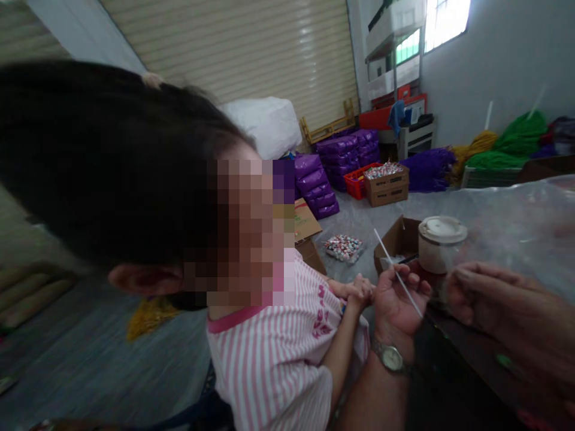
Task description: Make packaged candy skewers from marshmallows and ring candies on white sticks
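Note:
My left hand (402, 296), with a watch on its wrist, is turned palm up with its fingers curled. A thin white stick (387, 250) lies slantwise across those fingers, held between them and the thumb. To the right, my right hand (494, 305) is raised over the dark table (467, 359), its thumb and fingers pinched together. That hand is slightly blurred, and what it pinches, if anything, cannot be made out. Just beyond my hands stands a whitish lidded tub (442, 239), beside an open cardboard box (398, 230).
Close on my left is a person in a striped shirt (274, 353), hands (357, 292) together. On the floor are a bag of small wrapped pieces (345, 247), purple packages (314, 182), cartons (387, 188) and a red crate (357, 185). Green strands (516, 143) lie behind.

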Demonstrator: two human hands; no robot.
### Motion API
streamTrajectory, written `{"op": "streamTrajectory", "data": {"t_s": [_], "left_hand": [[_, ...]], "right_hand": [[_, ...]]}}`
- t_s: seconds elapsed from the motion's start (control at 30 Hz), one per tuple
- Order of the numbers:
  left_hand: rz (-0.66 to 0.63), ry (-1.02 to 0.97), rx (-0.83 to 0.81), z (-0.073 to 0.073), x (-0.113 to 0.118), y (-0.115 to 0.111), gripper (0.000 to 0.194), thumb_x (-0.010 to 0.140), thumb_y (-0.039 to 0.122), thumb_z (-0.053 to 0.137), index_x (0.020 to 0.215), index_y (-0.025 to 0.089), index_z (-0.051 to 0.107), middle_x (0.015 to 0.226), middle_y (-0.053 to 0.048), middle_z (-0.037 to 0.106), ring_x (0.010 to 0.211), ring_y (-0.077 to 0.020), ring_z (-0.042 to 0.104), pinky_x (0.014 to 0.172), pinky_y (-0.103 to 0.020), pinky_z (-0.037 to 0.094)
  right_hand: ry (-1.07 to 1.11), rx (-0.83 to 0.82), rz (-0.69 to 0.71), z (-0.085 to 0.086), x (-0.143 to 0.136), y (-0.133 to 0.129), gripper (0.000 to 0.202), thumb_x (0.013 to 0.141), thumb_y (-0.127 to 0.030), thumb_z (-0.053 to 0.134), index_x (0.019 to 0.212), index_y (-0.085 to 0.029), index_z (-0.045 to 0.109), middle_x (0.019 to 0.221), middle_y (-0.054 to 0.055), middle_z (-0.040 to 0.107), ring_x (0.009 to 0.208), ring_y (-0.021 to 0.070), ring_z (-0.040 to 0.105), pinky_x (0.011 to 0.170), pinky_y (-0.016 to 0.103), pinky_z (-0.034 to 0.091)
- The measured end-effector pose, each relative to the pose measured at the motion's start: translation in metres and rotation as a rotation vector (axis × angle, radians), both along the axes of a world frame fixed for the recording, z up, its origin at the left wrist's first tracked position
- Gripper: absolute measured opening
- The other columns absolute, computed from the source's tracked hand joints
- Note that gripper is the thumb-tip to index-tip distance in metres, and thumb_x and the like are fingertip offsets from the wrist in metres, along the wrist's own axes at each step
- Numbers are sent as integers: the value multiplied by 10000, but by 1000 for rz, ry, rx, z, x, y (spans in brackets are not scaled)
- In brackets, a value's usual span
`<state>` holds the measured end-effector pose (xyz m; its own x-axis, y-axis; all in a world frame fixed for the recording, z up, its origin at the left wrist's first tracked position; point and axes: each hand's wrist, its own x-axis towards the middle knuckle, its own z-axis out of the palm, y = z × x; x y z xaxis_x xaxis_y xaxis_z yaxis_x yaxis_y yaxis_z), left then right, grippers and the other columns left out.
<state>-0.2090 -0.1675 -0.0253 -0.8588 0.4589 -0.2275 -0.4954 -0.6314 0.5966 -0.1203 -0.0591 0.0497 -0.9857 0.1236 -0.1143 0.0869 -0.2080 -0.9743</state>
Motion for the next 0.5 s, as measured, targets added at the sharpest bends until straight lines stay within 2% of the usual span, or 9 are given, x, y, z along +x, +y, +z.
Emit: {"op": "streamTrajectory", "data": {"t_s": [0.07, 0.13, 0.2, 0.3, 0.33, 0.43, 0.5], "left_hand": [[8, -44, 80, -2, 0, 2, 240, 878, 308, 507, 1051, 151, 564, 1031, -55, 590, 851, -159, 589, 758, -357, 500], [25, -123, 207, -2, 0, 2, 142, 858, 263, 513, 859, 157, 607, 829, -2, 617, 674, -106, 578, 700, -312, 485], [39, -196, 299, -2, -1, 2, 134, 816, 205, 527, 715, 160, 602, 684, 26, 605, 563, -85, 546, 665, -298, 462], [32, -223, 307, -2, -2, 0, 141, 795, 167, 522, 676, 154, 598, 633, 19, 608, 538, -95, 544, 656, -308, 449], [27, -222, 301, -2, -3, 1, 153, 803, 164, 510, 677, 153, 597, 631, 15, 610, 538, -97, 544, 656, -309, 447], [6, -216, 282, -1, -4, 2, 203, 840, 159, 464, 685, 155, 594, 638, 12, 617, 537, -94, 538, 654, -301, 442], [-16, -205, 266, 0, -4, 1, 227, 862, 166, 446, 690, 161, 594, 631, 19, 613, 528, -86, 525, 642, -281, 437]], "right_hand": [[-42, 79, 73, -3, 4, 7, 357, 759, -510, 530, 588, -197, 550, 570, 26, 520, 503, 125, 462, 447, 235, 368], [-126, 274, 129, -17, 12, 10, 372, 751, -515, 529, 571, -189, 513, 524, -8, 474, 456, 99, 404, 404, 211, 303], [-189, 427, 227, -36, 20, 8, 353, 763, -488, 517, 586, -184, 492, 511, -31, 453, 433, 80, 368, 392, 194, 268], [-255, 471, 434, -53, 35, -3, 339, 848, -450, 384, 699, -179, 523, 558, -25, 511, 416, 74, 372, 395, 189, 271], [-261, 524, 442, -55, 40, -10, 331, 861, -417, 356, 711, -176, 527, 571, -18, 522, 428, 78, 384, 406, 193, 279], [-203, 848, 405, -51, 58, -32, 228, 800, -279, 430, 636, -164, 539, 590, 3, 529, 526, 102, 436, 471, 203, 297], [-171, 908, 517, -48, 68, -44, 157, 744, -225, 485, 625, -169, 572, 602, -5, 545, 555, 102, 447, 481, 195, 289]]}}
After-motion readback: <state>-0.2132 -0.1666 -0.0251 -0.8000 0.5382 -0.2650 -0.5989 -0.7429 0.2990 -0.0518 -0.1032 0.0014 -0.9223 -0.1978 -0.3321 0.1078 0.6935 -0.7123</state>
